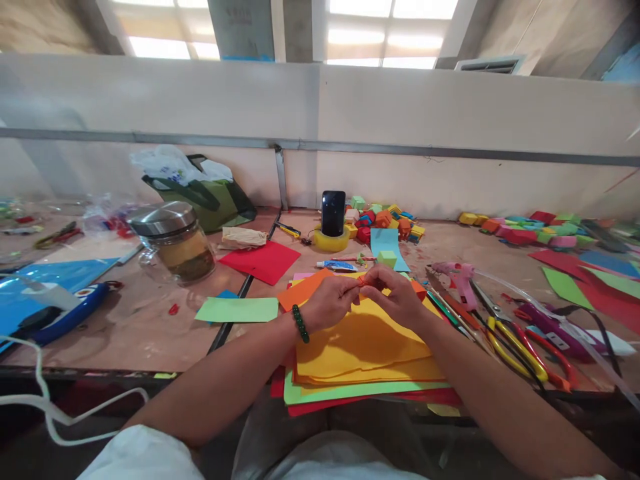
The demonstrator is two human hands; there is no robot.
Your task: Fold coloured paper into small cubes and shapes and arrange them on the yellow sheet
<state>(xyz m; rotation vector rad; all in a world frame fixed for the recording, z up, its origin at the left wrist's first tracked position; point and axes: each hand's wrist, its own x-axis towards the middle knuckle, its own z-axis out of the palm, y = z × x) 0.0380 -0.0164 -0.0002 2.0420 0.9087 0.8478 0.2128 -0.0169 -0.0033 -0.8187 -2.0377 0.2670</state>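
The bench (150,343) meets a pale partition (225,100) behind the yellow sheet stack (370,340). Left of the stack: a lidded glass mug (175,243) containing amber liquid (175,248). Farther back on that side: a green bag (225,200) containing white plastic (167,165). Over the stack, I see the left hand (333,300) and right hand (397,297), fingertips pinched on one small orange piece (363,281).

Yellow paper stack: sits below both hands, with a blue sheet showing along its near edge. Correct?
Not blue: the head view shows a light green sheet along the near edge. The yellow paper stack does sit below both hands, left and right.
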